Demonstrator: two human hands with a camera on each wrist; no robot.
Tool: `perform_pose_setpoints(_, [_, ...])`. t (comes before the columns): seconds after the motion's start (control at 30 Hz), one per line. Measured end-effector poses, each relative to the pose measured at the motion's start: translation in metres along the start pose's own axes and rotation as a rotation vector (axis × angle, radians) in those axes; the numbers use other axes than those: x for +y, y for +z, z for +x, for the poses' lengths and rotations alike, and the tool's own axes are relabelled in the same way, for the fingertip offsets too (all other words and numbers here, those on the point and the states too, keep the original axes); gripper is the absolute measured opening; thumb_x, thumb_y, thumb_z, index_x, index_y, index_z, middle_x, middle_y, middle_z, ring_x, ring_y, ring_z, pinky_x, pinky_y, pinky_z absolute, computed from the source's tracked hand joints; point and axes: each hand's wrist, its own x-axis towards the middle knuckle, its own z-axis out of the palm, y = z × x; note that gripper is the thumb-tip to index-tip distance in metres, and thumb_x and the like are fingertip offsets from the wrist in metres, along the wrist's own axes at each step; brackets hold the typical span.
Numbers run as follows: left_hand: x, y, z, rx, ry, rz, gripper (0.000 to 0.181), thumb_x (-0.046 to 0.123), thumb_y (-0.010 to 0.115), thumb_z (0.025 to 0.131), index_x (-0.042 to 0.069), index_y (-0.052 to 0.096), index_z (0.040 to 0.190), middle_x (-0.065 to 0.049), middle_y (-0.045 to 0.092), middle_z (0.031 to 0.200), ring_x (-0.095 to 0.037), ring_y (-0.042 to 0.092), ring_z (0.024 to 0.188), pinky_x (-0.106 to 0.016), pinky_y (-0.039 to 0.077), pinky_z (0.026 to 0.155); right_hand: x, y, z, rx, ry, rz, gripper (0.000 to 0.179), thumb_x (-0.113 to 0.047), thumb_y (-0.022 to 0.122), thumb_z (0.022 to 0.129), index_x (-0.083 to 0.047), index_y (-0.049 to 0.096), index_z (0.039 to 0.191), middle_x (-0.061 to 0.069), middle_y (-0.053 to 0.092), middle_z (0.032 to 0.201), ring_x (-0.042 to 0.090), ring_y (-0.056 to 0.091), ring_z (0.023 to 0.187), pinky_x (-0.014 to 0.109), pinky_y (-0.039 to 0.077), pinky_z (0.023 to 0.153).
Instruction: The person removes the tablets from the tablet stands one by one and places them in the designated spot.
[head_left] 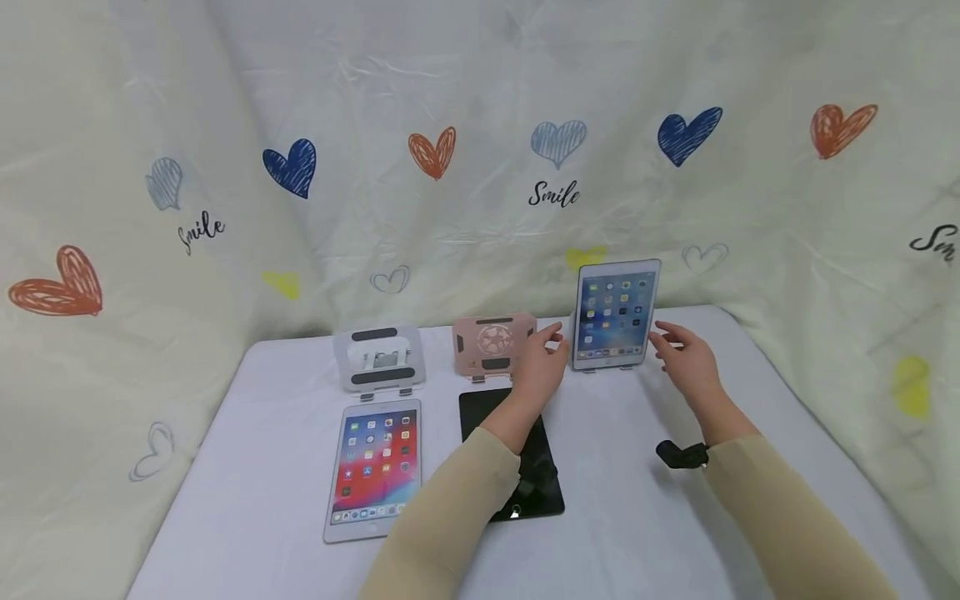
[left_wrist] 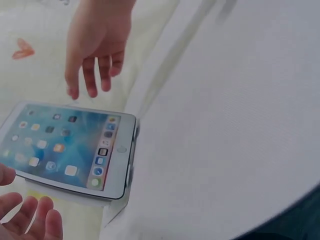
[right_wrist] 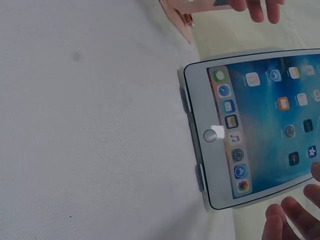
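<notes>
A white tablet (head_left: 617,313) with a lit blue home screen leans upright on a stand at the back right of the table. The stand is mostly hidden; its small grey lip pads (right_wrist: 200,177) show under the tablet's lower edge. My left hand (head_left: 540,367) is at the tablet's left side, fingers loosely bent and holding nothing. On the other side my right hand (head_left: 688,362) hovers by the right edge, its fingers relaxed and apart from the tablet in the left wrist view.
A pink stand (head_left: 491,343) and a white stand (head_left: 379,360) stand to the left. In front of them lie a black tablet (head_left: 536,467), partly under my left arm, and a white tablet (head_left: 377,462) with a red-blue screen. A printed curtain (head_left: 480,75) hangs behind.
</notes>
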Motion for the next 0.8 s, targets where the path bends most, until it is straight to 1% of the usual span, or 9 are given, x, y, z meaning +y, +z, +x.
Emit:
perform_pose_setpoints(0.13, [0.008,0.002,0.005,-0.001,-0.005,0.005,0.044,0.029,0.062,0.099,0.022,0.057,0.142,0.006,0.063,0.117,-0.008,0.06,0.087,-0.028,0.052,0.068,-0.004,0.001,0.005,0.018,0.02,0.038,0.058,-0.042,0.048,0.103,-0.01,0.042,0.151,0.022,0.05,0.137,0.034,0.058,0.112,0.014,0.047,0.064])
perform_pose_setpoints(0.2, [0.012,0.003,0.008,-0.004,-0.002,0.019,0.045,0.03,0.062,0.099,0.024,0.056,0.143,0.005,0.062,0.119,-0.008,0.061,0.09,-0.028,0.053,0.069,-0.006,0.002,0.007,0.021,0.023,0.056,0.057,-0.04,0.048,0.103,-0.01,0.042,0.151,0.022,0.049,0.138,0.033,0.056,0.113,0.016,0.048,0.067])
perform_pose_setpoints(0.27, [0.014,0.003,0.011,-0.01,0.007,0.039,0.045,0.032,0.061,0.099,0.025,0.055,0.143,0.004,0.062,0.123,-0.009,0.061,0.095,-0.028,0.053,0.071,-0.008,0.003,0.009,0.022,0.023,0.061,0.057,-0.039,0.048,0.104,-0.01,0.041,0.151,0.022,0.048,0.139,0.034,0.054,0.116,0.023,0.05,0.073])
perform_pose_setpoints(0.33, [0.016,0.004,0.014,-0.014,0.02,0.061,0.045,0.033,0.06,0.099,0.025,0.054,0.144,0.004,0.061,0.126,-0.01,0.062,0.098,-0.029,0.054,0.072,-0.01,0.003,0.011,0.019,0.021,0.055,0.058,-0.04,0.047,0.104,-0.009,0.039,0.152,0.023,0.048,0.141,0.036,0.052,0.12,0.033,0.05,0.081])
perform_pose_setpoints(0.47, [0.02,0.003,0.019,-0.016,0.038,0.081,0.046,0.033,0.06,0.099,0.023,0.053,0.144,0.003,0.06,0.13,-0.011,0.062,0.1,-0.03,0.054,0.074,-0.014,0.002,0.016,0.014,0.016,0.03,0.061,-0.041,0.045,0.104,-0.007,0.035,0.154,0.025,0.045,0.144,0.041,0.045,0.128,0.05,0.046,0.094])
perform_pose_setpoints(0.53, [0.021,0.003,0.021,-0.014,0.045,0.081,0.046,0.031,0.06,0.1,0.022,0.053,0.144,0.003,0.06,0.13,-0.011,0.062,0.1,-0.029,0.054,0.074,-0.016,0.001,0.019,0.008,0.014,0.031,0.061,-0.039,0.045,0.104,-0.007,0.033,0.154,0.026,0.043,0.145,0.042,0.043,0.131,0.054,0.043,0.099])
perform_pose_setpoints(0.63, [0.024,0.003,0.024,-0.016,0.055,0.085,0.047,0.03,0.06,0.1,0.021,0.052,0.145,0.003,0.06,0.131,-0.012,0.062,0.102,-0.03,0.055,0.077,-0.019,0.0,0.022,-0.003,0.004,0.031,0.062,-0.037,0.045,0.104,-0.006,0.029,0.156,0.027,0.041,0.147,0.043,0.04,0.133,0.056,0.041,0.102])
perform_pose_setpoints(0.7, [0.026,0.004,0.025,-0.022,0.059,0.102,0.048,0.03,0.059,0.1,0.021,0.051,0.146,0.002,0.059,0.132,-0.013,0.063,0.104,-0.031,0.055,0.081,-0.02,-0.001,0.023,-0.011,-0.003,0.035,0.063,-0.036,0.045,0.104,-0.006,0.027,0.156,0.027,0.039,0.148,0.044,0.039,0.133,0.057,0.04,0.103])
perform_pose_setpoints(0.8, [0.028,0.005,0.027,-0.026,0.06,0.144,0.048,0.032,0.059,0.1,0.021,0.05,0.147,0.001,0.058,0.133,-0.015,0.061,0.112,-0.033,0.053,0.088,-0.024,-0.002,0.024,-0.025,-0.009,0.043,0.063,-0.035,0.045,0.104,-0.006,0.024,0.157,0.028,0.036,0.15,0.044,0.037,0.134,0.058,0.039,0.104])
